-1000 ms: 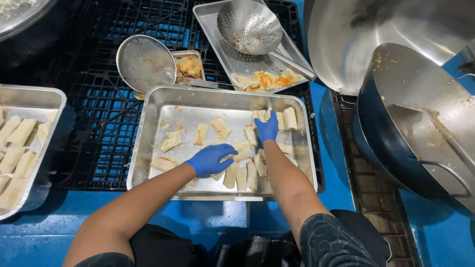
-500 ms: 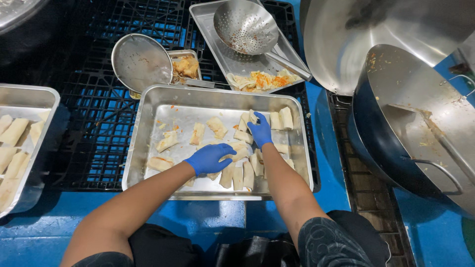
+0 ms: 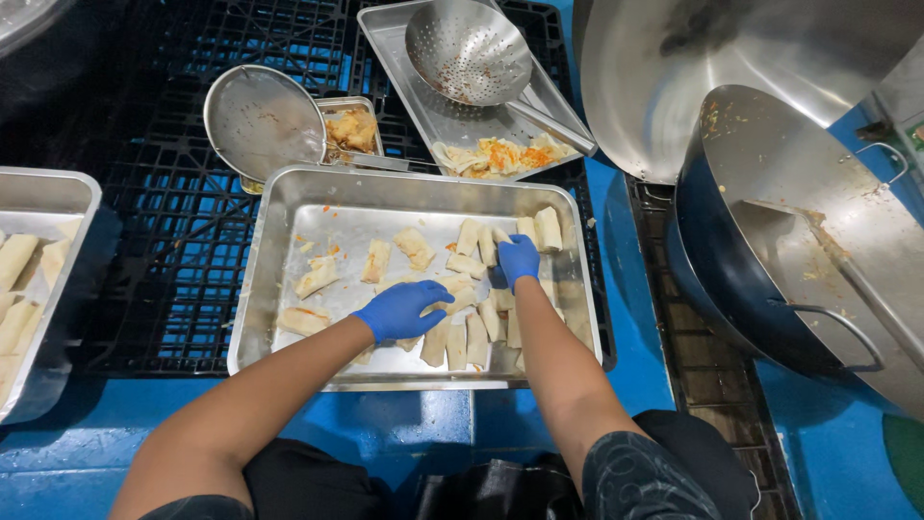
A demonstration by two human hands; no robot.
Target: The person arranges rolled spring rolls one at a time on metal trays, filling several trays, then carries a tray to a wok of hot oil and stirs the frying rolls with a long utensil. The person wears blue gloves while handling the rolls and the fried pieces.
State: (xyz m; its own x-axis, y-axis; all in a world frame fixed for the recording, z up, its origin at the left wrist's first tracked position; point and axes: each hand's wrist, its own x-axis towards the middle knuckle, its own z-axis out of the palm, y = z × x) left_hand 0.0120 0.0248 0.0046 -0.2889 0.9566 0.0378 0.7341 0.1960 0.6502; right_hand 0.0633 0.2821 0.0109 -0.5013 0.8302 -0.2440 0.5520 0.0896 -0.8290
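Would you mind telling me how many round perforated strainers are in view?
2. One strainer lies over the small tray left of centre; the other strainer rests in the top tray above the fried scraps. None seems hidden.

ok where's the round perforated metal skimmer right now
In the head view, the round perforated metal skimmer lies top centre in the smaller steel tray, behind the large steel tray.

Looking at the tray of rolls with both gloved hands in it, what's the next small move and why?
Probably lift the roll under the left hand and lay it beside the row at the right hand. The rolls near the right hand lie side by side, while those on the left of the tray lie scattered.
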